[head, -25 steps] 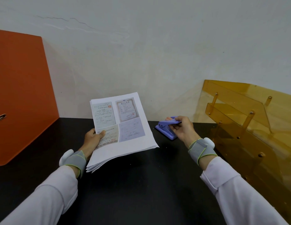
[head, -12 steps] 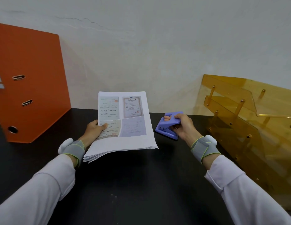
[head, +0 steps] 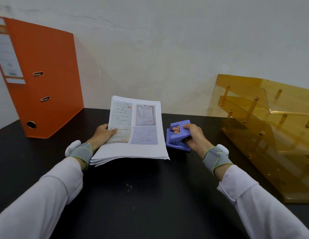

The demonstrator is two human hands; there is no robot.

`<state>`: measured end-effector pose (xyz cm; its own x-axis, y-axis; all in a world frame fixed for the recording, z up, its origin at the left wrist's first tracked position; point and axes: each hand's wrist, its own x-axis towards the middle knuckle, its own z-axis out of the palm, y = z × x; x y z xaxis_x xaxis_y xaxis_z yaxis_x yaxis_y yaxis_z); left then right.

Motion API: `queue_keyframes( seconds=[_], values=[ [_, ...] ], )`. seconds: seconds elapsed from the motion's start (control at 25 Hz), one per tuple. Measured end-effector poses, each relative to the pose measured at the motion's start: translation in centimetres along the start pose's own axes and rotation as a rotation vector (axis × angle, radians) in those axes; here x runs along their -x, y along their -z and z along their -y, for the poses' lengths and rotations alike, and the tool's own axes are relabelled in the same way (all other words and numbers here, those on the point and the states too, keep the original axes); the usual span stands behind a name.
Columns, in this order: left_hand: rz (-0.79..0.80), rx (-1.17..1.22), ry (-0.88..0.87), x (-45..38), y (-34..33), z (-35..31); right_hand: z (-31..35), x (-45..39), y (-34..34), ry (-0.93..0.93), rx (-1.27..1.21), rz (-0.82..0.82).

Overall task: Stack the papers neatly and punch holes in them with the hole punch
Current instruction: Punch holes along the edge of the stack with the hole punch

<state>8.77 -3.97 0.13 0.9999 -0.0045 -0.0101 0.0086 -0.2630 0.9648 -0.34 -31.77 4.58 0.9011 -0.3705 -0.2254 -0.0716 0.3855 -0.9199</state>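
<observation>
Since a second ago my right hand (head: 193, 135) has drawn the gripped punch (head: 178, 135) beside the papers (head: 133, 128), pinched aloft by my left hand (head: 102, 133); their fanned edge may punch unevenly.

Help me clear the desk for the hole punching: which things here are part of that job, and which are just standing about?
Part of the job:
- stack of papers, held in the left hand
- purple hole punch, gripped by the right hand

Just standing about:
- orange binder, upright at the wall
- amber letter tray, on the right
</observation>
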Motion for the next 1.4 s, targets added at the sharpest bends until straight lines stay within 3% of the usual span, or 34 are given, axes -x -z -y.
queue_keyframes(
  seconds=[0.96,1.4],
  values=[
    [0.07,-0.113,0.077,0.6,-1.2,0.9,-2.4,0.5,0.4,-0.04,0.174,0.008],
    [0.043,-0.117,0.006,1.4,-3.3,0.2,-2.4,0.2,0.5,-0.052,0.191,0.001]
  ],
)
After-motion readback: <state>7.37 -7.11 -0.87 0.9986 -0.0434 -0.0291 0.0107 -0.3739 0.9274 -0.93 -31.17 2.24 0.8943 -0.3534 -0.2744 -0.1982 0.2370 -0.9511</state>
